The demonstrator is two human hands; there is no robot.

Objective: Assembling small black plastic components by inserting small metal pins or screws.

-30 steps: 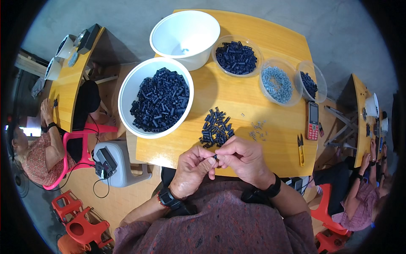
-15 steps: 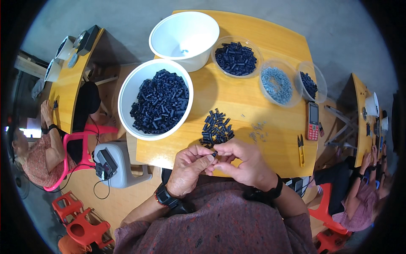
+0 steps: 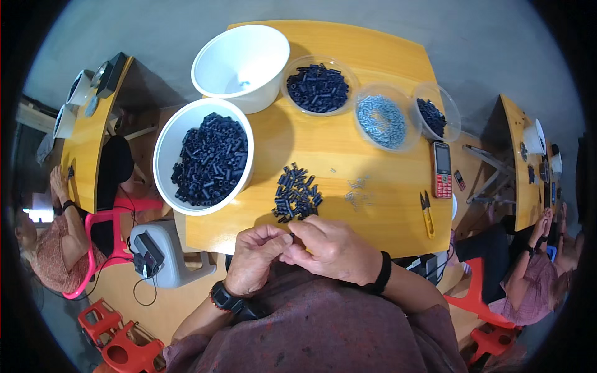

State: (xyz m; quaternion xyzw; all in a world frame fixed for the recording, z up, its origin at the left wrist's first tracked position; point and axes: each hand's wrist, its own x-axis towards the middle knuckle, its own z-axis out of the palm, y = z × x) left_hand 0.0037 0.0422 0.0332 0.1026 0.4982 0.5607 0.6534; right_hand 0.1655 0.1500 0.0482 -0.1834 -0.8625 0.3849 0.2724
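Observation:
At the table's front edge my left hand [image 3: 254, 260] is closed, its thumb and forefinger pinching a small black plastic piece [image 3: 292, 235]. My right hand [image 3: 334, 246] meets it there, fingers curled together at the same piece; whether they hold anything more is hidden. Just beyond my hands lies a loose pile of short black tubes [image 3: 297, 191]. To its right are scattered small silvery metal pieces [image 3: 359, 194], screws or pins. A white bucket [image 3: 160, 146] full of black tubes stands on the left.
Behind it leans a second white bucket [image 3: 205, 69]. Clear tubs hold black tubes [image 3: 318, 89], silvery metal pieces [image 3: 380, 121] and smaller black parts [image 3: 431, 117]. A red phone [image 3: 442, 171] and yellow-handled snips [image 3: 428, 219] lie right. People sit at tables on both sides.
The view has shifted, so the table sits further left. My right hand has turned and closed in over the left fingertips, and the black piece shows less than before.

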